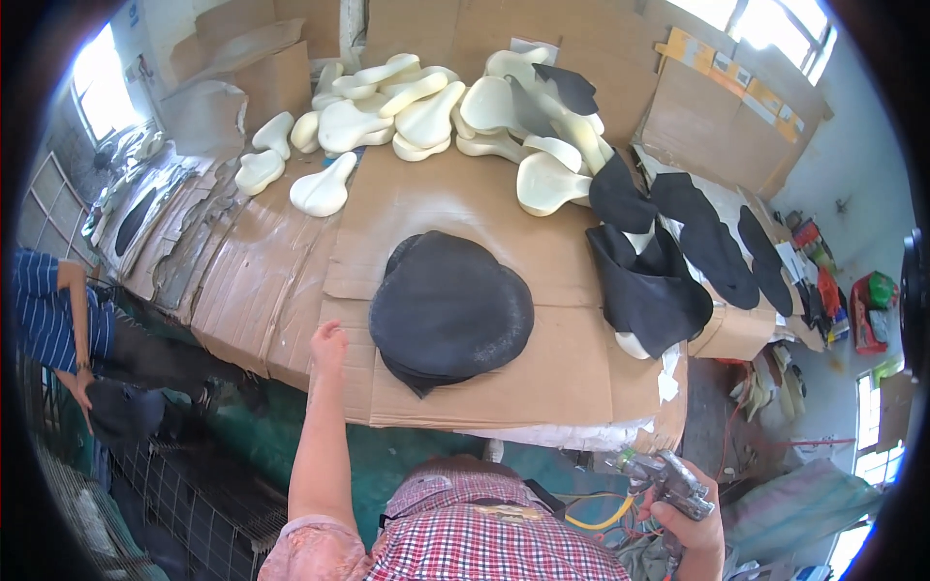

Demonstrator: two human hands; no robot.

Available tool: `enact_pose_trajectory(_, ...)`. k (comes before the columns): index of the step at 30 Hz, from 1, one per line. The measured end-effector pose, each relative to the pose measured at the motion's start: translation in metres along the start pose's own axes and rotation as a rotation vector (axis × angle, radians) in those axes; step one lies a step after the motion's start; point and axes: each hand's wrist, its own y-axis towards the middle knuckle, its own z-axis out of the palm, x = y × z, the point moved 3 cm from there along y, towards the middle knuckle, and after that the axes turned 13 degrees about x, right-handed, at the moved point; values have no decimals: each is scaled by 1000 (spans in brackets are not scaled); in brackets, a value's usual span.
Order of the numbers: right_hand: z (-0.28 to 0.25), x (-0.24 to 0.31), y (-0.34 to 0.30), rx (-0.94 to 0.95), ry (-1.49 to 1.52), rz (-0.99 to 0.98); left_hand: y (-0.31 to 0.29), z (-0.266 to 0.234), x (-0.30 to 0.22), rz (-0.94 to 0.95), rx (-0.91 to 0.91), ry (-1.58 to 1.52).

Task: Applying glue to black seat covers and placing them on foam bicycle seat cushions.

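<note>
My right hand (693, 518) grips a metal spray gun (668, 484) at the lower right, off the table's front edge. A yellow hose (601, 520) curves close to the gun. My left hand (330, 344) hovers over the cardboard, its fingers curled in and no object visible in them. Just right of it lies a stack of black fabric covers (450, 310) with rounded, uneven edges and a pale dusting along the lower right; the left hand does not touch it.
Cream foam bicycle saddles (354, 126) are heaped at the table's back. Black covers (717, 252) and a saddle partly wrapped in a black cover (649, 290) lie at the right. Cardboard (291, 290) covers the table. Another person in a striped shirt (53, 310) stands far left beside wire racks (194, 513).
</note>
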Motion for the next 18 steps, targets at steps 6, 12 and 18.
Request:
enact_pose_trajectory(6,-4,7,22,-106,24,-183,2,60,27,-77,-8,933)
enact_pose_trajectory(12,-16,-5,14,88,-5,-23,-19,78,16,34,-108,1279)
enact_pose_trajectory(18,-25,13,48,-65,19,-212,-26,81,7,-60,-145,1110)
